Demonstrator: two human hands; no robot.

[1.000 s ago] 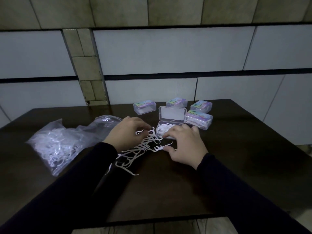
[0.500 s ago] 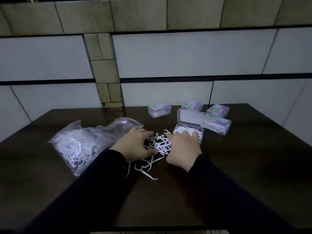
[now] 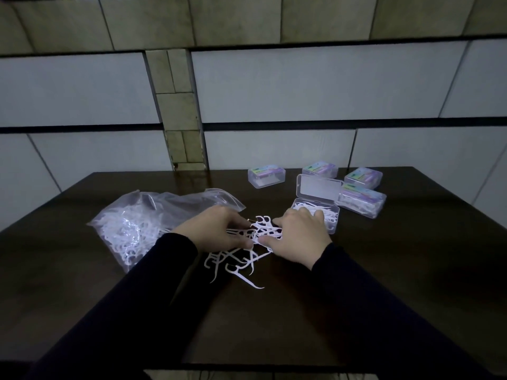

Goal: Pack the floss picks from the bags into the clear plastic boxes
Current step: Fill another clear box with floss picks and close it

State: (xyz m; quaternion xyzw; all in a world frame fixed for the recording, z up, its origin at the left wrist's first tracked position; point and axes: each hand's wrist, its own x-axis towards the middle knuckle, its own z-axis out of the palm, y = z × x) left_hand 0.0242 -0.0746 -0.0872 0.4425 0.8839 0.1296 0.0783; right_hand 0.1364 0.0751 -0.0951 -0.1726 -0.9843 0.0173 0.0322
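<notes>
Loose white floss picks point(image 3: 236, 261) lie in a small heap on the dark table point(image 3: 411, 270). My left hand point(image 3: 216, 229) and my right hand point(image 3: 299, 238) meet over the heap's far end, fingers and thumbs curled round a bunch of picks between them. Just beyond my right hand stands an open clear plastic box point(image 3: 333, 219) with picks inside, its lid point(image 3: 318, 187) raised behind it. A clear bag point(image 3: 131, 223) full of picks lies to the left, its mouth toward my left hand.
Several closed clear boxes with coloured labels sit at the back right: one point(image 3: 266, 176) apart on the left, another point(image 3: 362, 201) right beside the open box. A tiled wall rises behind the table. The table's near edge point(image 3: 247, 366) is close to me.
My hands have drawn closer together and bunched the picks between them. The heap on the table looks more compact, and my view has shifted slightly.
</notes>
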